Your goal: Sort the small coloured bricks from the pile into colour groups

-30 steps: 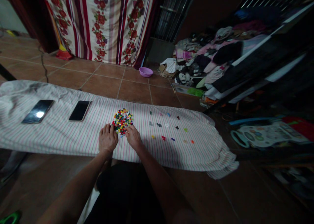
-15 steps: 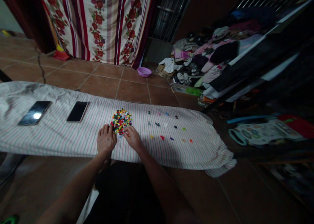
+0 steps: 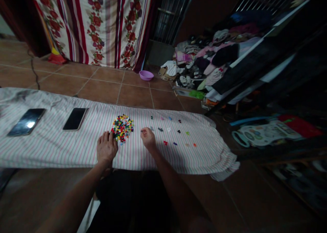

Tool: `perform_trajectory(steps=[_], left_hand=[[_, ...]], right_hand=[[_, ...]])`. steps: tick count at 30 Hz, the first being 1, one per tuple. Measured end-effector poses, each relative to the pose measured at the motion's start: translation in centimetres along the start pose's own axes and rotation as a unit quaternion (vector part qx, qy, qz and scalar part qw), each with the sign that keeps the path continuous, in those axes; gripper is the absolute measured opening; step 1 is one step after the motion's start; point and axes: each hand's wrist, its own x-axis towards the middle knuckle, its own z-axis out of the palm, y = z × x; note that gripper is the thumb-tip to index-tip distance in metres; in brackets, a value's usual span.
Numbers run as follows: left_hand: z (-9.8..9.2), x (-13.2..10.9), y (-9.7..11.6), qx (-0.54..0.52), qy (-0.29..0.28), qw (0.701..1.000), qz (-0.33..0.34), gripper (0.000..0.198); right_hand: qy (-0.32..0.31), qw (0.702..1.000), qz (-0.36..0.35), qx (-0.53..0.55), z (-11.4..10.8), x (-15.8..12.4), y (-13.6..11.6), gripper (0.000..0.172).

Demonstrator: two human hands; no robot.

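A pile of small multicoloured blocks (image 3: 123, 126) lies on the striped cloth. My left hand (image 3: 107, 147) rests flat at the pile's lower left edge, fingers stretched and touching the outer blocks. To the right of the pile, my right hand (image 3: 149, 138) is just above the cloth with thumb and fingertips pinched together. A tiny dark block seems to show at those fingertips; its exact colour is unclear. Small sorted groups lie farther right in rough rows, among them a dark grey group (image 3: 160, 129), a white group (image 3: 168, 129), a red group (image 3: 165, 142) and an orange group (image 3: 195, 145).
Two phones, a larger one (image 3: 27, 122) and a smaller one (image 3: 75, 119), lie on the cloth (image 3: 84, 148) to the left. Beyond it, a purple basin (image 3: 146, 75) stands on the tiled floor. Heaped clothes (image 3: 199, 61) and a dark rack are at the right.
My right hand has moved right, from the pile towards the sorted groups, with its fingers pinched. My left hand stays by the pile. The whole view has shifted slightly.
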Motion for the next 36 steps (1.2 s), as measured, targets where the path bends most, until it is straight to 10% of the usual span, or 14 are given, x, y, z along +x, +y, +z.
perform_trajectory(steps=[11, 36], left_hand=[[0.1, 0.0, 0.0, -0.029, 0.008, 1.0, -0.003, 0.043], [0.0, 0.0, 0.1, -0.028, 0.002, 1.0, -0.008, 0.044]], right_hand=[[0.044, 0.97, 0.132, -0.2, -8.0, 4.2, 5.4, 0.022], [0.015, 0.955, 0.107, -0.276, -7.5, 4.0, 6.7, 0.025]])
